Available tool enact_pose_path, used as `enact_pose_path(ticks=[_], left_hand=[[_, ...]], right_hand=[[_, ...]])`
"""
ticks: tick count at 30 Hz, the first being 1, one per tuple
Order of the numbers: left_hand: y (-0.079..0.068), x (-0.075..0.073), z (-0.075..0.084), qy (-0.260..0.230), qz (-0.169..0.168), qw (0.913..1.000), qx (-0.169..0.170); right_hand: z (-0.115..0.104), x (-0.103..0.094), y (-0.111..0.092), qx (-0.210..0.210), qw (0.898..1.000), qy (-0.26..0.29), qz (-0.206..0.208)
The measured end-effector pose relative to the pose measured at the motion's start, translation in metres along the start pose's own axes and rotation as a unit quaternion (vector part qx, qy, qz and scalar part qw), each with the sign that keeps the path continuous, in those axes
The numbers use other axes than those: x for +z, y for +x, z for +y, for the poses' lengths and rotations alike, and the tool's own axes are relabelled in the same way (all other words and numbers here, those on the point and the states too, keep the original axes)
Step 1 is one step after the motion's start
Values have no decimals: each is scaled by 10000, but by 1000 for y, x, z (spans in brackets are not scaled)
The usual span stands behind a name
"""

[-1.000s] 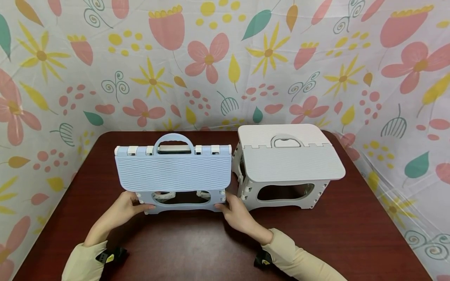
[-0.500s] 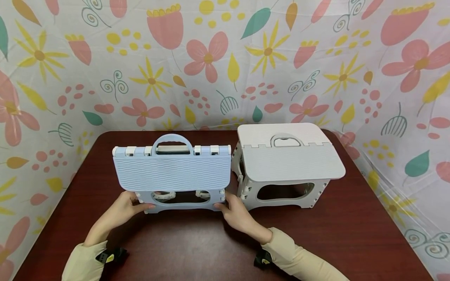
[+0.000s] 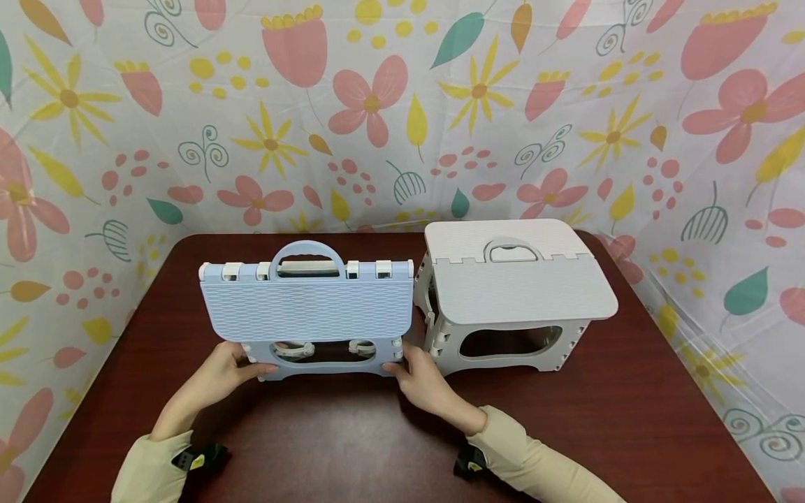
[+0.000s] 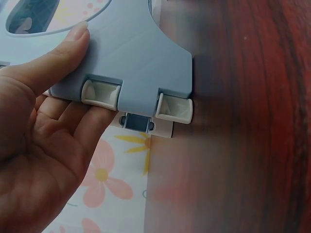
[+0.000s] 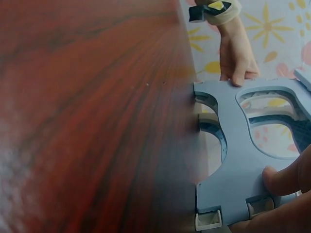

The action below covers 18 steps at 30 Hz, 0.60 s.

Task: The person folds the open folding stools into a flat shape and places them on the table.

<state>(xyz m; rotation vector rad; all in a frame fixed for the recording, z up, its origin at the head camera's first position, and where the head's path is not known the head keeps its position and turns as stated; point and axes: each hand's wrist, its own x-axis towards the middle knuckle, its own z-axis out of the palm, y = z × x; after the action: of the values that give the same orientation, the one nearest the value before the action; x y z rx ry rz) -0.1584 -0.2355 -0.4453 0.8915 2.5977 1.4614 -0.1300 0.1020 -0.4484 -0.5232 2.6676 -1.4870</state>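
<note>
A blue folding stool (image 3: 308, 307) stands partly folded on the table, its two top halves meeting in a raised ridge with an arched handle (image 3: 308, 246). My left hand (image 3: 220, 374) grips the lower left end of its front leg panel, thumb on the front face and fingers behind. At the other end my right hand (image 3: 424, 384) pinches the same panel in the same way. White hinge pieces show along the panel's edge beside the left hand (image 4: 53, 116) in the left wrist view. In the right wrist view the right thumb (image 5: 282, 179) presses flat against the panel.
A white folding stool (image 3: 516, 293), fully unfolded with its top flat, stands close on the right of the blue one. The dark red table (image 3: 352, 447) has its far edge against a flower-printed curtain (image 3: 377, 105).
The blue stool's ridge has shifted very slightly to the left in the head view, as has the background. Both hands keep the same grip.
</note>
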Motion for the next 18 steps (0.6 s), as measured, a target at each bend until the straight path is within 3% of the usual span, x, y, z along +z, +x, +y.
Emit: enact_pose_path(ticks=[18], left_hand=[[-1,0,2,127,-50,9997,-185]], right_hand=[[-3,-1,0,-4,10000,56,-23]])
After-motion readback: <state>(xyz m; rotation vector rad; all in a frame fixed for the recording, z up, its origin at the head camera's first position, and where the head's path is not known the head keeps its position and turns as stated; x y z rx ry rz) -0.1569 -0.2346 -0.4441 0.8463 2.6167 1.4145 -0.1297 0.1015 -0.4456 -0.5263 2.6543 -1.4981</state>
